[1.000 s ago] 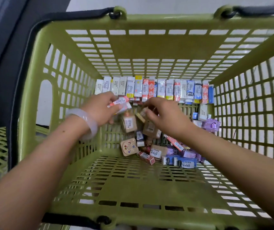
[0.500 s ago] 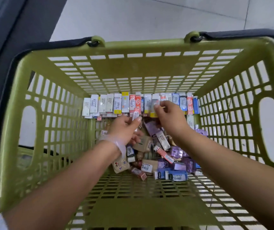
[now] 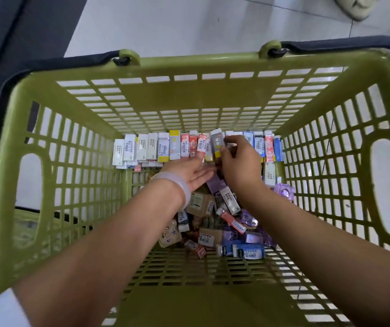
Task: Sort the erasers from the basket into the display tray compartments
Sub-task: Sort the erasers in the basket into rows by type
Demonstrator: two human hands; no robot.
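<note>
A green plastic basket (image 3: 189,97) holds many packaged erasers. A row of erasers (image 3: 156,147) stands upright against its far wall, white at the left, red in the middle, blue at the right. A loose pile of erasers (image 3: 224,223) lies on the basket floor. My right hand (image 3: 239,166) pinches a grey-sleeved eraser (image 3: 217,142) at the middle of the row, tilted a little. My left hand (image 3: 189,172), fingers spread and palm up, touches the bottom of the red erasers (image 3: 196,143) beside it. No display tray is in view.
The basket's dark handle (image 3: 345,43) lies along its rim. Pale floor tiles (image 3: 189,24) lie beyond the basket, and a dark surface (image 3: 24,31) is at the left. A pale bangle (image 3: 177,185) sits on my left wrist. Another green basket (image 3: 26,227) shows through the left wall.
Both hands moved from the loose pile up to the standing row. My right hand now grips a grey eraser there, and my left hand has opened flat against the red ones.
</note>
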